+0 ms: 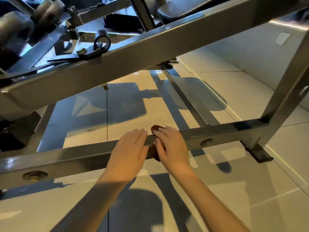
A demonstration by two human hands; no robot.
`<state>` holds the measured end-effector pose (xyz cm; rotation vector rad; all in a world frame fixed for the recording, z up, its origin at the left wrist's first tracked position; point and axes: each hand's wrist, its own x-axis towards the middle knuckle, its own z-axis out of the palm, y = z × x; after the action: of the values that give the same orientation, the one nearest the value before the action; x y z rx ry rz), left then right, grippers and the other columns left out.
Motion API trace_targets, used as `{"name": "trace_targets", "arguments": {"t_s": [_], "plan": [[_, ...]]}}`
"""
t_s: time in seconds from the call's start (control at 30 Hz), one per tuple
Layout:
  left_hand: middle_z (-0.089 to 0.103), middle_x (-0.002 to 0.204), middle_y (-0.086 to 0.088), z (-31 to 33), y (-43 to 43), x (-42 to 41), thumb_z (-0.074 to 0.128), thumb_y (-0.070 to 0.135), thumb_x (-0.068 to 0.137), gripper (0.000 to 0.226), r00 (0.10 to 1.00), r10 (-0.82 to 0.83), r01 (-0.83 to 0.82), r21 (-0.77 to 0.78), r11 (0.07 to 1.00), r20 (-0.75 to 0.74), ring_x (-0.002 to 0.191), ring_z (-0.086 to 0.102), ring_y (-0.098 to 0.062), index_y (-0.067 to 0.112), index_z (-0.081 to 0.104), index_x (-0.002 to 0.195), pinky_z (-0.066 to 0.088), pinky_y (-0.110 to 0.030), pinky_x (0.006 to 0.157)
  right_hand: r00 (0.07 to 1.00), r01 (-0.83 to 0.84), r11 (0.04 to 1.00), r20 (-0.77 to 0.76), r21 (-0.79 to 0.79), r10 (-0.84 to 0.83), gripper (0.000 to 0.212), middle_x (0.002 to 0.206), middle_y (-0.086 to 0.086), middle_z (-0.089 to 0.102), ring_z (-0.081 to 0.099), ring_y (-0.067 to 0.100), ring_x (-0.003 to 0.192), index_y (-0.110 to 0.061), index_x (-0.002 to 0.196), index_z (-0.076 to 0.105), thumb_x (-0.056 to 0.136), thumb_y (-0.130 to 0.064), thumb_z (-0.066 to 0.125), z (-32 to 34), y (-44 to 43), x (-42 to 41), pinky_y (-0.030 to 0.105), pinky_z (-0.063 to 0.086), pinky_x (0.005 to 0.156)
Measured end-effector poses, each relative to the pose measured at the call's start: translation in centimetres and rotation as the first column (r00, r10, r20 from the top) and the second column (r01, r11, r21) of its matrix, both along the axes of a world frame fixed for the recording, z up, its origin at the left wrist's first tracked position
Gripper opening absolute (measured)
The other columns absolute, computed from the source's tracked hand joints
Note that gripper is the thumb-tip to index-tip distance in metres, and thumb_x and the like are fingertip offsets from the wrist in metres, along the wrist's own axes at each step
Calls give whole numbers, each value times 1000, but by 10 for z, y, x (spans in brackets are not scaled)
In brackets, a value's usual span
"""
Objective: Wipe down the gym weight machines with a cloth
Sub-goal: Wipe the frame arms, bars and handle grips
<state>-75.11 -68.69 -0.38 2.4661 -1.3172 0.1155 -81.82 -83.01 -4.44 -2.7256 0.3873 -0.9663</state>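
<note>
Clamped a small dark brown cloth [155,128] onto the low grey square-section steel crossbar [66,158] with the right hand [172,146], fingers bent over the top edge and thumb on the near face. Laid the left hand [128,151] flat on the same bar just beside it, fingers straight, close to the right hand but apart from it.

Worked beneath a broad grey diagonal steel beam [133,52] carrying a black looped strap [102,42]. Passed between two round bolts [35,175] [206,142] on the near face. Met, at the right, a slanted grey upright post [284,91] on a black foot plate [258,153]. Faced blurred black foam rollers [15,29] and a black padded seat [180,10] farther back.

Stood on glossy pale floor tiles [234,190], streaked with shadows of frame and arms.
</note>
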Motion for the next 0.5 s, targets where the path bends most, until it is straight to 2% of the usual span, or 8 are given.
{"name": "trace_targets", "arguments": {"t_s": [0.07,0.13,0.2,0.23,0.3,0.37,0.43,0.5], "plan": [[41,147,-5,2,-11,-9,46,27,98,50,999,-36,38,46,998,-40,133,41,-22,13,36,145,28,-34,112,1000,8,999,-30,46,-7,38,104,2,72,61,23,104,-11,107,74,92,-27,42,7,-34,-12,38,46,98],[18,158,3,-3,-15,-10,31,34,103,54,998,-35,40,86,996,-57,144,19,-15,19,16,152,10,-28,117,977,211,966,-41,147,-207,39,105,3,72,61,23,108,-11,107,74,92,-27,41,9,-65,-25,40,45,102],[10,160,6,-5,-15,-10,28,37,103,55,998,-6,13,109,994,-68,146,11,-12,21,9,153,5,-27,118,895,444,874,-48,197,-444,40,115,4,69,53,25,121,-12,112,72,95,-27,38,3,-73,-29,43,37,110],[8,160,6,-6,-15,-11,27,37,103,56,998,3,4,111,994,-67,146,9,-12,22,8,153,4,-27,118,860,506,839,-49,201,-507,43,118,4,68,50,25,124,-12,114,71,96,-30,35,-2,-66,-25,45,35,111],[6,160,6,-6,-16,-14,27,37,103,56,999,17,-12,111,994,-45,147,7,-13,22,6,153,2,-27,117,874,479,851,-28,214,-485,49,119,1,66,48,25,125,-14,114,70,96,-40,33,-7,-45,-17,44,33,111],[8,160,5,-6,-18,-17,27,37,103,55,999,42,-39,102,994,-23,147,8,-13,21,8,153,2,-28,117,944,327,926,-13,190,-331,49,119,0,65,50,23,123,-14,116,70,95,-43,36,-8,-38,-18,39,36,108],[7,160,4,-7,-18,-18,26,37,103,56,998,51,-48,103,994,-25,147,8,-14,20,7,153,0,-27,117,987,160,984,-41,80,-157,45,115,2,68,56,22,115,-12,115,71,95,-36,39,0,-54,-29,35,41,102],[2,161,5,-7,-16,-18,23,38,103,56,999,42,-39,128,991,-20,147,4,-13,21,3,153,-5,-25,114,985,157,986,-86,56,-152,34,109,5,70,59,21,107,-10,111,72,96,-26,45,10,-83,-37,29,39,97]]}}
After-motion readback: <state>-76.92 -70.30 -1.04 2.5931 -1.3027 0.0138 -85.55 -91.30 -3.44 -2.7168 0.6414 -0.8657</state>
